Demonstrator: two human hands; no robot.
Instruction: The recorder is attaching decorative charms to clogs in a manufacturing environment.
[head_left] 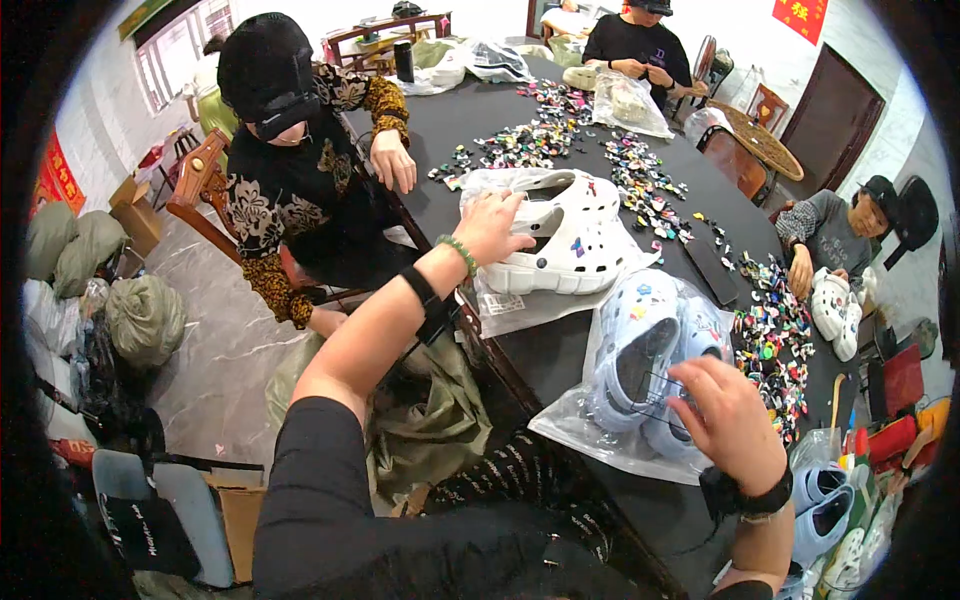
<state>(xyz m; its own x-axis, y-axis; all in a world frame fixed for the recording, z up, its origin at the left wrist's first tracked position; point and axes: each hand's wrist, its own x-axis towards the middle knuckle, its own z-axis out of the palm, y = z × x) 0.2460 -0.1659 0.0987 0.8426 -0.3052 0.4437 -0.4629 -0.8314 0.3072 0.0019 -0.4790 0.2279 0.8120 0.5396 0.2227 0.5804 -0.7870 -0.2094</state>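
From here I see the left hand [492,228], thumb and fingers spread, at the heel end of 2 white clogs [585,240], long axis running rightward. Right of them, 2 blue clogs [645,310] point toes-away beside the nearer right hand [728,415], half-curled; can't tell what it holds.

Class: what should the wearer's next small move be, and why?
Perhaps slide the white clogs slightly away from the light-blue clogs with the left hand: that hand is at the white pair, and the two pairs sit close together on the table.
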